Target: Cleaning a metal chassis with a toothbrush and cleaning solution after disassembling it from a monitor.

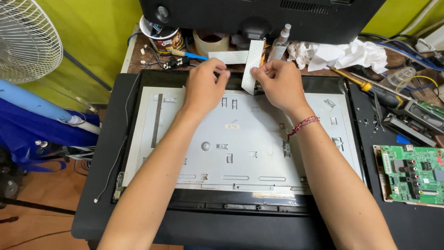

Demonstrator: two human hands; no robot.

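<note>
Closest to the viewer, at six o'clock, two bare forearms rise from the bottom edge over a black bench that carries a dismantled flat-screen panel lying face down, its pale metal back plate exposed and studded with small stamped tabs. At four o'clock, just beside the panel, a green circuit board lies flat with its connectors facing up. A red braided thread circles the right wrist. Further up, near twelve o'clock, both hands meet at the far edge of the panel: the left hand has its fingers curled and pinched together on the end of a white flat ribbon cable that runs sideways, and the right hand pinches the lower part of a second white ribbon cable that stands nearly upright. Both cables look thin and easily creased, so a sharp fold or a sideways tug would likely tear a ribbon or damage its end. At two o'clock, well apart from the hands, a yellow-handled screwdriver and loose screws lie on the bench, where a sliding sleeve or elbow could scatter them. Farthest away, at the far edge of the bench, sit a paper cup of tools, a roll of tape, a small spray bottle and crumpled white tissue; a white fan stands at ten o'clock.
</note>
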